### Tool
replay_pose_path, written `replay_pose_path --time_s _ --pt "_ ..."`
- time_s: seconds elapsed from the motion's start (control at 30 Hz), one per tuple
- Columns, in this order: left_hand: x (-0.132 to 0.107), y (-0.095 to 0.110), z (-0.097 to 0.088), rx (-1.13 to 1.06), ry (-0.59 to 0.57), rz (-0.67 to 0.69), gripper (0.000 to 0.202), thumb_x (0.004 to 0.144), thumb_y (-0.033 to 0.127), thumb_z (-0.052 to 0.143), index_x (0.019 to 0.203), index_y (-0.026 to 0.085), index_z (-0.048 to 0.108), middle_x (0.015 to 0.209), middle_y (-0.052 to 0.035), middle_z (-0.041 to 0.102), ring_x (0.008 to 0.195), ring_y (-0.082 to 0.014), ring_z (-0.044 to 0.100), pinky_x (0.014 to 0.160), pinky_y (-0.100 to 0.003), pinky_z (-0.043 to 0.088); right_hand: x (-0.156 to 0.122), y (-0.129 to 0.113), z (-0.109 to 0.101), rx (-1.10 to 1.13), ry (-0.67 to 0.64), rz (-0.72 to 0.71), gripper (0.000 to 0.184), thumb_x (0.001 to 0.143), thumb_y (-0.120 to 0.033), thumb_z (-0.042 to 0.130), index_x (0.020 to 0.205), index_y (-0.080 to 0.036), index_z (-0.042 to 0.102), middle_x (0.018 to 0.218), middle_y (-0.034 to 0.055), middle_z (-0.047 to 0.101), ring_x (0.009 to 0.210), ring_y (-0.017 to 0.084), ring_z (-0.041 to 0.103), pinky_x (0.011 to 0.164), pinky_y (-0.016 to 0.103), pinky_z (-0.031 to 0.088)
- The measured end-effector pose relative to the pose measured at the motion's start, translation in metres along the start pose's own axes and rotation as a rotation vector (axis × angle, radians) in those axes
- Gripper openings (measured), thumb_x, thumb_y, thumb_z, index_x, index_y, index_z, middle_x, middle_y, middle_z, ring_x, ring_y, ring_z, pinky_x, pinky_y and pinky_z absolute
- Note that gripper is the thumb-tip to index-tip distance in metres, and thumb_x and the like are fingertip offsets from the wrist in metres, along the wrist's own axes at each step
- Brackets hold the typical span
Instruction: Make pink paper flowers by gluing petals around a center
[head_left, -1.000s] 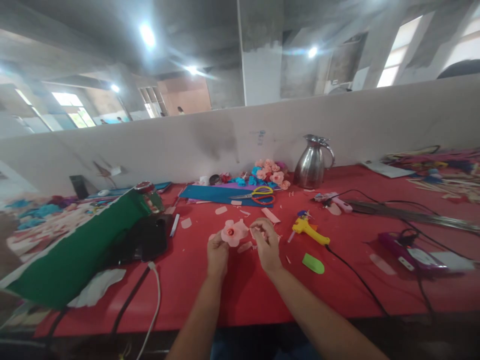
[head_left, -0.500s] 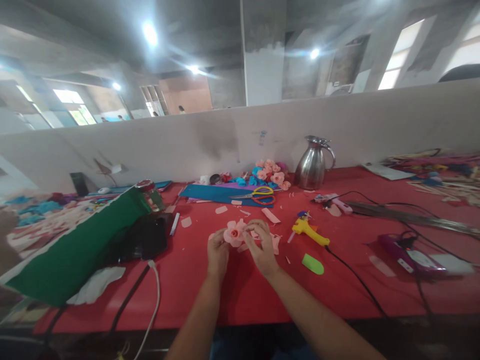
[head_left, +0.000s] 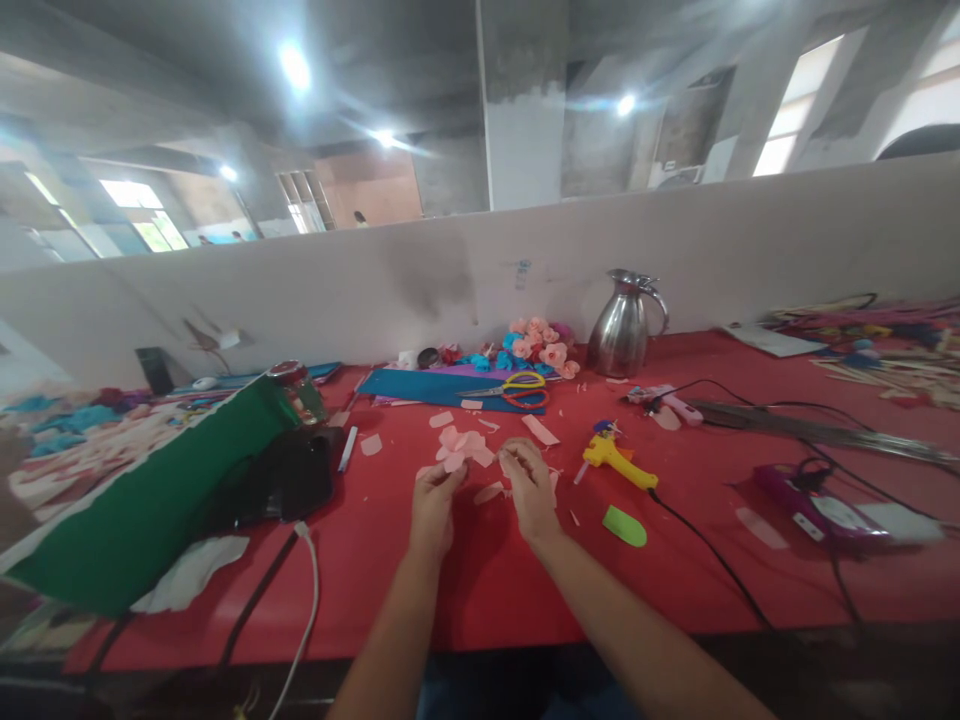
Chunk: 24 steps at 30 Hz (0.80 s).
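A pink paper flower (head_left: 460, 447) is pinched at its underside by my left hand (head_left: 433, 508); it is tipped so that its petals face away. My right hand (head_left: 532, 492) is just to the right, apart from the flower, with thumb and forefinger pressed together. Whether something small is between those fingertips I cannot make out. Beneath and around my hands lie pink paper scraps, among them a loose petal (head_left: 489, 493). A yellow hot glue gun (head_left: 622, 464) rests to the right of my right hand.
Scissors (head_left: 517, 391) lie on a blue sheet (head_left: 412, 385), before a bunch of paper flowers (head_left: 544, 345). A metal jug (head_left: 621, 325) stands behind. On the right are a green paper piece (head_left: 625, 527) and a purple device (head_left: 799, 500); a green panel (head_left: 150, 500) is left. Cables cross the red table (head_left: 502, 610).
The flower has tilted, its centre turning out of sight. My right hand has come away from its petals, slightly to the right.
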<state>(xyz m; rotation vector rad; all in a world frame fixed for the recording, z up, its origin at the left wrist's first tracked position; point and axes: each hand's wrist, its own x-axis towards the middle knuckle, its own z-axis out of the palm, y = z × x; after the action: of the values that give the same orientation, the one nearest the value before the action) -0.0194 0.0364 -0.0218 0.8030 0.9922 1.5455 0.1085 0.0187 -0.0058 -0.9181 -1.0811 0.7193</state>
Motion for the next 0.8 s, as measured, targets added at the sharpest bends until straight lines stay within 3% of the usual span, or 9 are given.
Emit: replay_pose_path --time_s 0.13,0.3,0.4,0.57,0.8 --pt "-0.002 0.0045 0.003 -0.085 -0.014 -0.036 0.02 0.048 0.019 0.081 0.066 0.014 0.073 0.068 -0.004 0.071 0.066 -0.0115 0.062 0.069 -0.022 0.046 0.0014 0.0026 0.0 0.033 0.014 0.069 0.016 0.076 -0.029 0.053 0.063 -0.021 0.056 0.077 0.0012 0.056 0.081 0.018 0.051 0.074 0.029 0.038" --pt "-0.0032 0.0053 0.0041 -0.096 -0.044 -0.076 0.02 0.049 0.019 0.081 0.066 0.014 0.072 0.069 -0.0037 0.071 0.065 -0.0107 0.061 0.067 -0.021 0.046 0.0011 0.0022 0.0006 0.032 -0.064 0.091 0.02 0.077 -0.03 0.053 0.062 -0.021 0.063 0.077 0.002 0.057 0.082 0.019 0.052 0.079 0.031 0.038" --pt "-0.0027 0.0024 0.0031 -0.059 -0.075 -0.042 0.018 0.049 0.019 0.08 0.065 0.014 0.072 0.067 -0.004 0.07 0.065 -0.0124 0.061 0.067 -0.023 0.046 -0.0005 0.0032 0.0029 0.077 -0.089 0.128 0.017 0.074 -0.031 0.056 0.064 -0.021 0.064 0.079 0.0019 0.059 0.084 0.019 0.053 0.081 0.032 0.038" --pt "-0.0014 -0.0012 0.0025 0.03 -0.101 0.012 0.016 0.051 0.018 0.077 0.066 0.015 0.071 0.067 -0.0028 0.069 0.064 -0.0127 0.059 0.067 -0.024 0.044 -0.0007 -0.0005 0.0044 0.25 -0.082 0.319 0.016 0.073 -0.037 0.058 0.071 -0.023 0.066 0.079 0.0 0.063 0.083 0.019 0.055 0.08 0.031 0.04" --pt "-0.0023 -0.0007 0.0007 0.1 -0.114 0.005 0.015 0.056 0.018 0.073 0.071 0.014 0.072 0.072 -0.005 0.071 0.071 -0.0156 0.061 0.07 -0.025 0.044 0.0037 -0.0021 0.0036 0.332 -0.136 0.33 0.015 0.073 -0.036 0.059 0.077 -0.023 0.064 0.079 -0.0018 0.061 0.08 0.017 0.055 0.075 0.028 0.042"
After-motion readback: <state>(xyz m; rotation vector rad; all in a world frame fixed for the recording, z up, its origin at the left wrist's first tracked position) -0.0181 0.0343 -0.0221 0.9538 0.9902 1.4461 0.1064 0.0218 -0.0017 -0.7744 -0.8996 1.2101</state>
